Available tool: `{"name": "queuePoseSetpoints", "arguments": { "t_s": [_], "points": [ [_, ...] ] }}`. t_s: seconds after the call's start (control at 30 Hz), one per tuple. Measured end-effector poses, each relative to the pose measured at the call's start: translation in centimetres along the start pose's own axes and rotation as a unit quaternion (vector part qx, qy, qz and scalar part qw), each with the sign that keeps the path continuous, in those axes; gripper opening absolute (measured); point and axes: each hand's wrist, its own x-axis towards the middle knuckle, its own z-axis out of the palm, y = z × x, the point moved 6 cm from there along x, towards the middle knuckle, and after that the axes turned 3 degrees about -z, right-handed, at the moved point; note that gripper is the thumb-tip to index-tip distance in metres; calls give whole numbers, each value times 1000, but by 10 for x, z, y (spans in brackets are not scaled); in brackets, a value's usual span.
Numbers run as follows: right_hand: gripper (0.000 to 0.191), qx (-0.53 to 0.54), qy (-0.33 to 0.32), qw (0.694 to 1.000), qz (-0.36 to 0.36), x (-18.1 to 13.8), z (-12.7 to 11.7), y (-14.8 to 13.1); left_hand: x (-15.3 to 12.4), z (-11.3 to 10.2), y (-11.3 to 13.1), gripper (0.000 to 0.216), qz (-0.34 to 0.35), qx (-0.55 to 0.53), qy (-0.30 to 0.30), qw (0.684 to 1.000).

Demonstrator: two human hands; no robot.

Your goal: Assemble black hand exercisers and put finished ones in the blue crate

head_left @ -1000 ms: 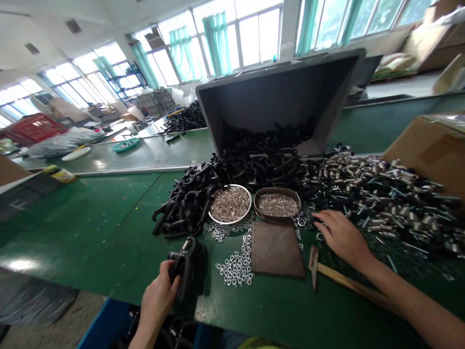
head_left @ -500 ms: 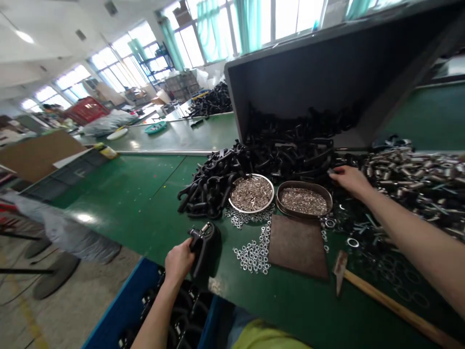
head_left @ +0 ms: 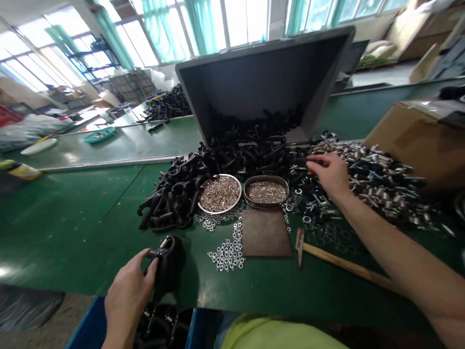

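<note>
My left hand [head_left: 131, 286] is closed on a black curved plastic part [head_left: 167, 266] with a bright metal pin across its top, above the table's front edge. Over the far side of the pile of black parts and metal fittings, my right hand [head_left: 332, 177] has thumb and fingers pinched together. Something dark shows at those fingertips, but I cannot make out what it is or separate it from the pile. Between the hands lie loose nuts [head_left: 228, 254], a brown metal plate [head_left: 267, 232] and a hammer [head_left: 300, 247] with a wooden handle.
A round dish of small pins [head_left: 220, 194] and an oval tin of small metal pieces [head_left: 267, 193] stand before black parts [head_left: 174, 198] spilling from a tipped grey bin [head_left: 254, 87]. Metal sleeves [head_left: 392, 194] and a cardboard box [head_left: 417, 140] lie right. A blue crate [head_left: 85, 322] sits below.
The view has swung to the right, bringing the cardboard box into sight. My left hand still holds the black part, nearer the front edge. My right hand stays pinched at the pile.
</note>
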Motion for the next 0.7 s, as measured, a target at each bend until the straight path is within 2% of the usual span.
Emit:
{"name": "queuePoseSetpoints", "arguments": {
  "t_s": [0.03, 0.07, 0.1, 0.17, 0.2, 0.23, 0.27, 0.3, 0.33, 0.4, 0.47, 0.5, 0.53, 0.6, 0.7],
  "points": [
    [16, -22, -2, 998, -55, -26, -3, -16, -13, 5, 21, 48, 31, -86, -1, 996],
    [15, -33, -17, 993, -112, -55, -3, -32, -28, 18, 46, 46, 67, -193, -49, 978],
    [15, -31, -48, 984, -170, -86, 1, -49, -48, 37, 74, 47, 104, -299, -142, 938],
    [19, -7, -121, 949, -289, -152, 12, -78, -92, 75, 128, 57, 105, -477, -337, 805],
    [22, 1, -160, 922, -354, -183, 18, -90, -112, 90, 151, 59, 92, -535, -407, 734],
    [23, 8, -210, 882, -422, -212, 24, -99, -128, 102, 167, 56, 64, -576, -446, 682],
    [24, 9, -242, 853, -463, -232, 28, -102, -138, 111, 179, 50, 32, -604, -466, 646],
    [25, 8, -271, 829, -490, -244, 30, -100, -145, 118, 187, 43, 3, -624, -472, 623],
    [26, -1, -290, 819, -495, -246, 30, -93, -146, 122, 190, 37, -22, -638, -467, 612],
    [29, -56, -301, 846, -437, -224, 24, -62, -139, 122, 187, 31, -49, -659, -437, 610],
    [30, -180, -274, 897, -296, -179, 9, -12, -124, 118, 175, 29, -53, -676, -394, 620],
    [30, -248, -264, 908, -213, -156, -2, 17, -114, 116, 166, 29, -53, -682, -368, 630],
    [28, -273, -252, 912, -176, -137, -12, 39, -105, 114, 155, 28, -51, -686, -338, 642],
    [24, -291, -247, 914, -137, -108, -25, 75, -88, 110, 130, 27, -48, -682, -269, 679],
    [10, -272, -277, 914, -116, -88, -24, 110, -68, 100, 94, 30, -21, -617, -162, 770]
  ]
}}
